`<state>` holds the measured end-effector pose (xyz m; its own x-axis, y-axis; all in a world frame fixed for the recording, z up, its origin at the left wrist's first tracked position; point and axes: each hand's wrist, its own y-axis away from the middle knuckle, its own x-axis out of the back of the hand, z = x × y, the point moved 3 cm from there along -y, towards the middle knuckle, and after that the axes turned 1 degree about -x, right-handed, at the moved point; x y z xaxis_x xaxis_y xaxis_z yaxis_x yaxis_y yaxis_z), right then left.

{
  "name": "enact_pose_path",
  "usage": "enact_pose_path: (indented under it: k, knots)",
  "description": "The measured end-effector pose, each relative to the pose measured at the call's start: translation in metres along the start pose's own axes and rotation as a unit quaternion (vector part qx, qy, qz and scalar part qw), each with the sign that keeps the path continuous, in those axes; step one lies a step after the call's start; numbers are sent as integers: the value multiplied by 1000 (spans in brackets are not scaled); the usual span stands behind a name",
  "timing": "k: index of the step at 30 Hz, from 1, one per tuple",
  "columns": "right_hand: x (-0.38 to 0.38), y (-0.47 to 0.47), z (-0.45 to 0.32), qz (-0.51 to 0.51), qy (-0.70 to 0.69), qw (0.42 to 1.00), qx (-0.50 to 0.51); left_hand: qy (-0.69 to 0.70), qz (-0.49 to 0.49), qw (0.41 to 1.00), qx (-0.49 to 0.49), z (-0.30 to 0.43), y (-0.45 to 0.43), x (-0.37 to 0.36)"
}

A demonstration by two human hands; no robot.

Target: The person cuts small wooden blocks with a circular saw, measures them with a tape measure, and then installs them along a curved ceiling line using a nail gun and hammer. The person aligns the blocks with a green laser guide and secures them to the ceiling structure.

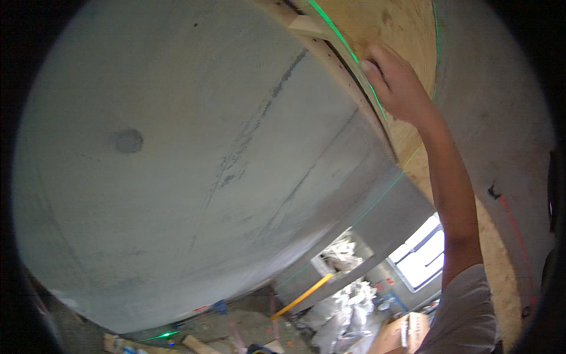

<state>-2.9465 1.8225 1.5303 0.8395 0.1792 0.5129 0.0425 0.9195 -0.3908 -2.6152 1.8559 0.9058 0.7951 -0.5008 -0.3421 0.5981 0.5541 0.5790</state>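
My right hand (393,84) is raised at the upper right, its fingers curled against a plywood panel (409,26). A bright green laser line runs down the panel's edge and passes beside my fingertips. Whether something small is inside the fingers cannot be told. Left of the hand, a narrow wooden strip (340,66) with a dark gap runs along the edge of a large grey wall (177,110). A small wooden block (307,26) sits on that strip. My left hand is out of view.
A window (420,252), a cardboard box (400,332) and crumpled shiny sheeting (347,314) are at the lower right. A yellow bar (303,296) slants near a wall opening (342,254). Wood pieces (201,345) lie at the bottom. A red cord (515,225) hangs at the right.
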Motion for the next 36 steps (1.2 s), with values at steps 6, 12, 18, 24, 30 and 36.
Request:
enact_pose_path:
  k: [6,12,18,24,30,36]
  knots:
    - [-8,28,6,38,-53,997,-50,74,8,996,51,7,12,-10]
    - [-56,92,-160,-8,-586,806,-82,-137,-21,986,93,7,7,-11]
    - [-53,274,-407,-525,-517,662,138,-97,-24,991,-85,-21,-14,-1]
    - [-31,394,-503,-416,-673,593,-148,-195,-6,975,-108,6,21,-8]
    - [-53,420,-476,-388,-704,504,-317,-316,-90,917,-226,32,52,-33]
    - [-69,502,-405,-317,-716,273,-559,-593,-91,747,-286,22,101,-10]
